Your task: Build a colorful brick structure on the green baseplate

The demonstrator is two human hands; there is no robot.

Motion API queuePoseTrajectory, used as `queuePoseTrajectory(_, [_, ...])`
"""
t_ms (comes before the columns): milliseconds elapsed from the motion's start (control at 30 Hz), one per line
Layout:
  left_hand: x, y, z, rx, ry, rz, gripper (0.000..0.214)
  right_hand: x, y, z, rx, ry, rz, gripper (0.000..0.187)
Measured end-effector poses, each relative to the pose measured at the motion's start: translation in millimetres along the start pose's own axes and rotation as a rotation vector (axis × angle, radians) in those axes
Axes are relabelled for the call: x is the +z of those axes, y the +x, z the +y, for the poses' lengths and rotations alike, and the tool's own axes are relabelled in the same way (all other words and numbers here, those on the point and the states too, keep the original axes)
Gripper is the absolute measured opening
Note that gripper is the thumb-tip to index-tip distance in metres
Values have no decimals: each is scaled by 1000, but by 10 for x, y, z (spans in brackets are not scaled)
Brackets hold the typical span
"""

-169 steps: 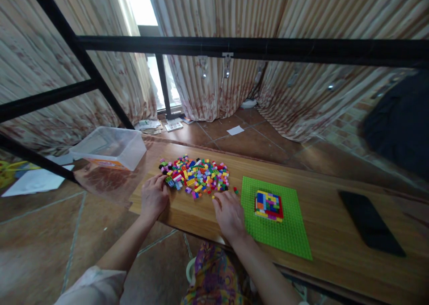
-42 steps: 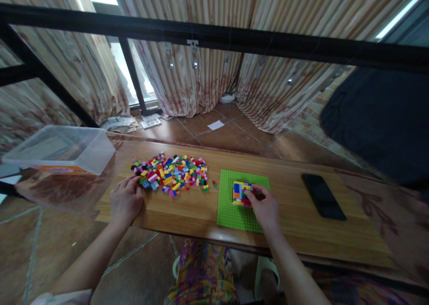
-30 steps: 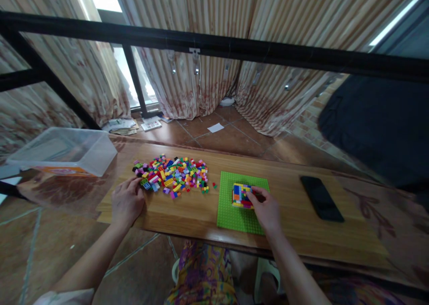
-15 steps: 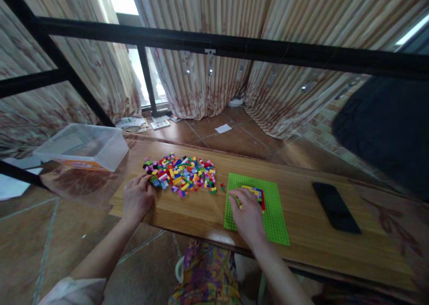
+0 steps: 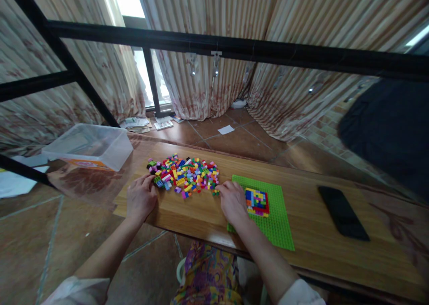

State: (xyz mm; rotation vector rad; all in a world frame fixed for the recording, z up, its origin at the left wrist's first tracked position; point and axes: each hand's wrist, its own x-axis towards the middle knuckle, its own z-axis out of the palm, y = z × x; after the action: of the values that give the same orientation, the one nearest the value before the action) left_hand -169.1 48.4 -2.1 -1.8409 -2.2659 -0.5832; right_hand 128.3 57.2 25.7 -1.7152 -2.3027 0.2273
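A pile of small coloured bricks (image 5: 185, 175) lies on the wooden table (image 5: 321, 242). To its right is a green baseplate (image 5: 278, 220) carrying a square multicoloured block of bricks (image 5: 257, 201). My left hand (image 5: 140, 199) rests on the table at the pile's left edge, fingers loosely curled and touching the nearest bricks. My right hand (image 5: 232, 199) lies between the pile and the baseplate, fingertips at the pile's right edge; what they pinch, if anything, is hidden.
A clear plastic tub (image 5: 91, 145) stands at the table's left end. A black phone (image 5: 343, 212) lies to the right of the baseplate. A black metal frame (image 5: 234, 48) crosses above. Curtains, tiled floor and scattered papers lie beyond.
My right hand has left the built block on the baseplate and moved left to the pile's right edge. The left hand has stayed by the pile.
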Motion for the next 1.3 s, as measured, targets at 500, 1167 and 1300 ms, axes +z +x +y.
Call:
queuePoseTrajectory(500, [12,-2,-18,20,40,3,35,-14,-32,-77,22,-62,-15,16])
queuePoseTrajectory(1167, [9,17,-29,24,-8,-13,38,-354,-861,526,233,474,394,21])
queuePoseTrajectory(1300, [-3,18,-26,31,-15,1,37,-367,-902,763,332,439,425,22])
